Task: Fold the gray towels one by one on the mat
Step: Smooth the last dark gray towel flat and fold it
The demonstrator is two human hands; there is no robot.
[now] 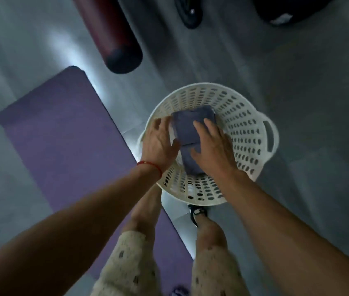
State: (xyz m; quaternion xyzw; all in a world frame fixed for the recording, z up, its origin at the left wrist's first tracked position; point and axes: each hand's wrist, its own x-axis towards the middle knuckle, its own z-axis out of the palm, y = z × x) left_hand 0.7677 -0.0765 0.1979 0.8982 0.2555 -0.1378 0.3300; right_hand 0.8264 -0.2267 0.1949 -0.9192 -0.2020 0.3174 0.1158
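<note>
Gray cloth sits under our hands: a folded gray towel [190, 133] lies in the white basket [252, 133], right between our two hands. Our left hand [160, 142] is spread wide, with straight fingers touching the towel's left edge. Our right hand [212, 146] is spread wide too, and its flat fingers press on top of the towel. Neither hand grips it.

What could go wrong? We think the towel could come undone if we lift it with flat hands, because nothing pinches the folds. A second layer shows just under our right thumb, and it may slide off the one above if we push sideways. The basket is light plastic with holes, so a hard push from our hands could tip it or slide it on the floor [297, 82].

The purple mat [62, 135] lies just left of our left hand, with nothing on it that we can see. The basket's rim stands between our hands and the mat, so the towel has to rise over it. Our knees and a dark shoe [197, 212] are close below our wrists and could bump the basket. A dark red roll [109, 33] lies far past our fingertips. A red string [150, 165] goes round our left wrist.
</note>
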